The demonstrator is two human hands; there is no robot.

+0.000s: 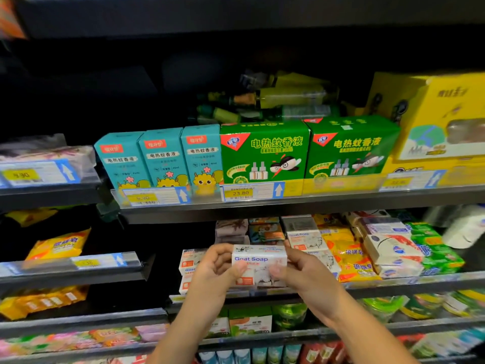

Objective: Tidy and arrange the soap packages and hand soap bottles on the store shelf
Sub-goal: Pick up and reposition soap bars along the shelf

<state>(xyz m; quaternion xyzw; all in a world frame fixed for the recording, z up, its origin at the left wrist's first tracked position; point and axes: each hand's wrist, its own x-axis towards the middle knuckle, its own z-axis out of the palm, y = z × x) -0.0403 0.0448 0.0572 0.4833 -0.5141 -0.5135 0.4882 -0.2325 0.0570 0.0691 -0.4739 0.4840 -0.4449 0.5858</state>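
A white Goat Soap box (258, 260) is held up in front of the soap shelf (393, 283). Its printed front is turned to the camera and its long side is kept level. It is held between the two hands, at about the height of that shelf.

The left hand (216, 264) is closed round the left end of the box. Its thumb is pressed on the front and its other fingers are curled behind. The right hand (301, 270) is closed round the right end in the same way, with the thumb on the front. So the box is gripped at both ends. It cannot be told if its bottom is resting on anything.

More of the same white boxes are stacked on the shelf, one pile (187, 267) just left of the left hand and another pile (305, 239) behind the right hand. To the right of these, yellow soap packs (346, 256) are piled up. Next to them, white and red soap boxes (388, 245) are stacked, and green soap packs (433, 248) are seen at the far right.

On the shelf above, three teal boxes (162, 158) are stood side by side. Two green boxes (265, 151) are set next to them, and then a big yellow box (433, 119). A price tag (240, 193) marked 23.80 is fixed under the first green box.
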